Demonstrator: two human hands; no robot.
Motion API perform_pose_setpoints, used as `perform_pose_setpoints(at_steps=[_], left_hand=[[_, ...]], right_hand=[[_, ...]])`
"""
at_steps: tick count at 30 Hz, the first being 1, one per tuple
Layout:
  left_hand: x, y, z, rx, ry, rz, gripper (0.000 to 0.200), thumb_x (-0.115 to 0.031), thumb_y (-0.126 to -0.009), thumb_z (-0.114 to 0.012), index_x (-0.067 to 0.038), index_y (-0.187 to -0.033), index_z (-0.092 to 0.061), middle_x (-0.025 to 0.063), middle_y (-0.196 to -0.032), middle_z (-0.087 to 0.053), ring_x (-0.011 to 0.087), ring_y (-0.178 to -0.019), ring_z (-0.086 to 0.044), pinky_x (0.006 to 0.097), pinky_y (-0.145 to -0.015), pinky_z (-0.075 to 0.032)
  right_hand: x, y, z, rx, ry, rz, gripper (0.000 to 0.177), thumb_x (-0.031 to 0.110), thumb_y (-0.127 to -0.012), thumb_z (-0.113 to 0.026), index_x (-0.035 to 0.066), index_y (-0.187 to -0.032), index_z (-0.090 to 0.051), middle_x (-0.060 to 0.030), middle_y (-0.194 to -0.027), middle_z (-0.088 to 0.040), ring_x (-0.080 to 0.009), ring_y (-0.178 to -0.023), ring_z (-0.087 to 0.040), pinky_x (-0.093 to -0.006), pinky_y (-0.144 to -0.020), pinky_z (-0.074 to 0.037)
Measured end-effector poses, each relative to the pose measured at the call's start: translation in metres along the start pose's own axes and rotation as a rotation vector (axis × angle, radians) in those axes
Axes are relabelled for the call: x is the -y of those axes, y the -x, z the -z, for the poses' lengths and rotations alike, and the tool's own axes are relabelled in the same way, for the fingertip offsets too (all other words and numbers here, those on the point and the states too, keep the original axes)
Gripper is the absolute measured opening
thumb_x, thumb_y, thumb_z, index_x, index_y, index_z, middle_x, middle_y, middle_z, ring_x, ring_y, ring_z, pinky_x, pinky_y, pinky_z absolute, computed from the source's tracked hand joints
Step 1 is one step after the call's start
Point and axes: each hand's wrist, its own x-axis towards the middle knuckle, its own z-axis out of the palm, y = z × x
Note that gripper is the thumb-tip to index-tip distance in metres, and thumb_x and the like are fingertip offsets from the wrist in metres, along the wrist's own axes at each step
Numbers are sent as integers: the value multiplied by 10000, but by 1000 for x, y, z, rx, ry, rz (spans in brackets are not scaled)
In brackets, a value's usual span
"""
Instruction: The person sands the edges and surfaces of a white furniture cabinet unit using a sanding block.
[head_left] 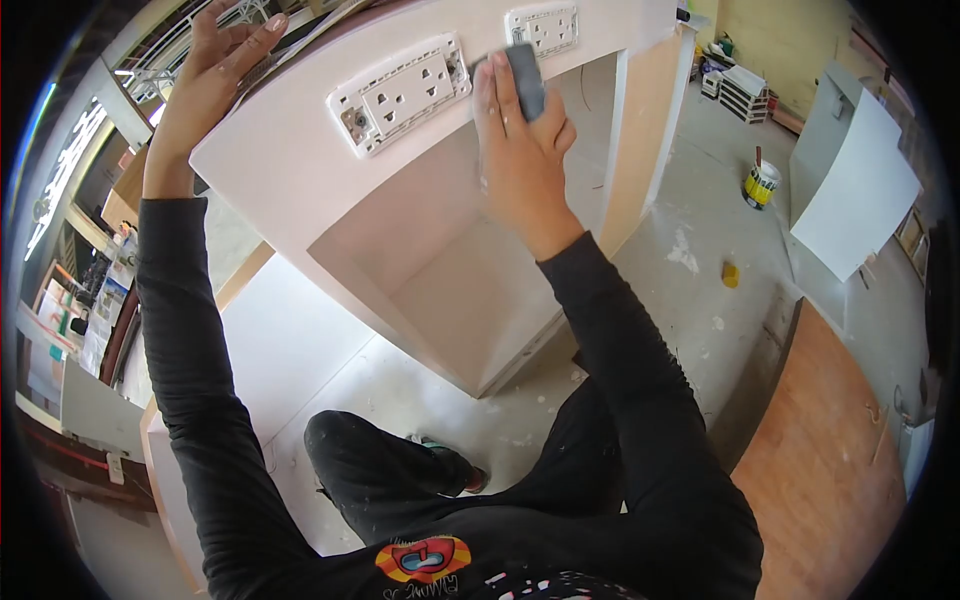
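Observation:
My right hand [525,140] is wrapped round a dark grey sanding block [527,82], held against the pale pink cabinet panel [270,165] between two wall sockets. The nearer socket [408,95], white and without its cover plate, sits just left of that hand. Beyond it is the farther socket [545,30], partly behind the block. At the upper left, my left hand [225,50] rests by the cabinet's top edge with its fingers apart and nothing visible in them. An open compartment [450,260] lies below the sockets.
A yellow and black can [760,187] stands on the grey floor at right, with a small yellow object [731,275] nearer me. A brown wooden panel [820,450] is at lower right, a white panel [855,180] behind it. My knees are below the cabinet.

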Motion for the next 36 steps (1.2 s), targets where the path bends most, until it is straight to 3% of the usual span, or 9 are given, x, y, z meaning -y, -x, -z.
perform_pose_setpoints(at_steps=[3,7,9,12,15,28,30,34,36], left_hand=[[-23,12,-10,-55,-58,62,661,-463,-983,-658,-213,-1518,-363,167,-1389,-561,294,-1404,-453,415,-1189,-324],[-8,4,-3,-1,-30,15,650,-442,-988,-661,-220,-1520,-362,158,-1382,-560,278,-1386,-465,399,-1160,-352],[-13,9,-5,15,79,29,642,-399,-994,-668,-210,-1523,-358,151,-1384,-561,264,-1362,-482,383,-1130,-372],[-24,13,-10,-4,61,81,638,-364,-997,-674,-202,-1525,-357,147,-1366,-574,254,-1337,-496,372,-1111,-380],[-7,3,-1,86,38,-1,631,-345,-998,-675,-191,-1523,-361,140,-1350,-586,246,-1329,-501,364,-1110,-382],[-15,6,-7,79,143,55,620,-305,-1013,-657,-189,-1535,-344,128,-1341,-591,242,-1329,-501,370,-1122,-372],[-15,8,-6,23,55,41,621,-296,-1015,-654,-190,-1539,-339,120,-1338,-593,233,-1324,-504,352,-1118,-375],[-15,9,-5,105,87,39,628,-313,-1011,-657,-190,-1540,-341,117,-1349,-587,232,-1334,-499,345,-1117,-374],[-13,7,-3,106,71,49,633,-325,-1008,-660,-196,-1540,-343,111,-1352,-582,234,-1325,-504,344,-1104,-389]], right_hand=[[4,0,10,33,44,8,824,22,-786,-632,96,-1564,-370,-18,-1667,-271,-401,-1221,-365,-511,-1006,-280],[-6,-33,24,-17,20,100,820,31,-795,-630,112,-1569,-371,-8,-1666,-280,-392,-1212,-383,-489,-1007,-305],[-13,-25,17,51,-56,112,981,45,-714,-674,138,-1610,-286,-17,-1702,-201,-423,-1250,-364,-510,-1044,-289],[-13,-10,11,35,-116,75,836,10,-785,-630,159,-1569,-383,20,-1655,-304,-380,-1197,-400,-443,-1024,-323],[-7,-42,26,-6,5,106,835,1,-788,-626,165,-1570,-384,25,-1650,-315,-374,-1188,-404,-434,-1023,-323],[-13,-15,11,2,129,112,763,19,-836,-588,183,-1561,-414,69,-1646,-314,-354,-1185,-408,-433,-929,-310],[-13,-9,-2,-47,120,64,750,29,-845,-585,181,-1559,-415,63,-1647,-311,-358,-1188,-410,-439,-919,-318],[-2,-45,24,-46,77,65,728,38,-853,-584,173,-1550,-423,54,-1638,-330,-359,-1186,-410,-441,-917,-323],[-11,-34,13,-70,147,132,866,-7,-768,-633,151,-1579,-371,22,-1671,-261,-371,-1152,-419,-500,-990,-304]])
